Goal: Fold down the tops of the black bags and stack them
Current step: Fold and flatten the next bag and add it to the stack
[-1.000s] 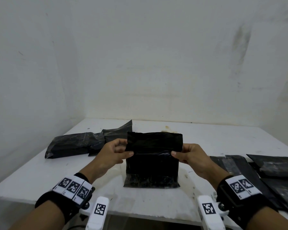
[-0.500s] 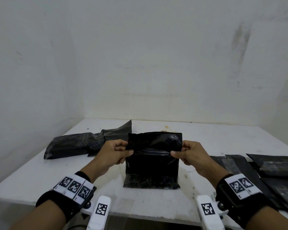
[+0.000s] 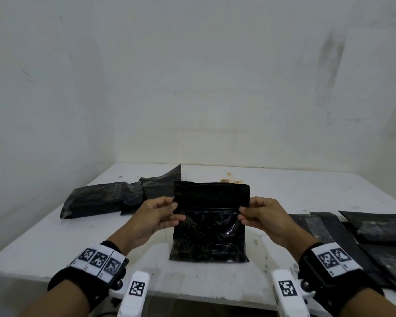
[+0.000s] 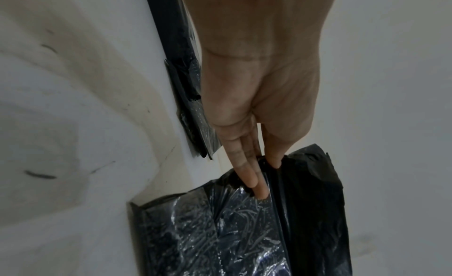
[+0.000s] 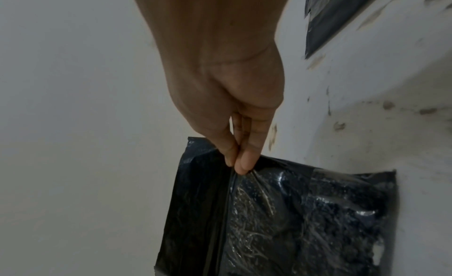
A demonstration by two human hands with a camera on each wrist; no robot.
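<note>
A black plastic bag point(image 3: 209, 234) stands upright on the white table point(image 3: 295, 191), its bottom edge on the surface near the front. My left hand point(image 3: 157, 217) pinches its left edge just below the top flap, and my right hand point(image 3: 260, 215) pinches the right edge at the same height. In the left wrist view the thumb and fingers point(image 4: 254, 175) clamp the bag point(image 4: 244, 237) at a crease. The right wrist view has thumb and forefinger point(image 5: 238, 160) nipping the bag point(image 5: 288, 218) where its matte top band meets the shiny body.
A pile of black bags point(image 3: 105, 197) lies at the back left of the table. More flat black bags point(image 3: 364, 239) are spread along the right side. White walls close the table in behind and to the left. A brown stain point(image 3: 230, 179) marks the table behind the held bag.
The top flap of the bag has straightened and stands a little taller. Both hands have kept their pinch at the bag's edges, barely shifting.
</note>
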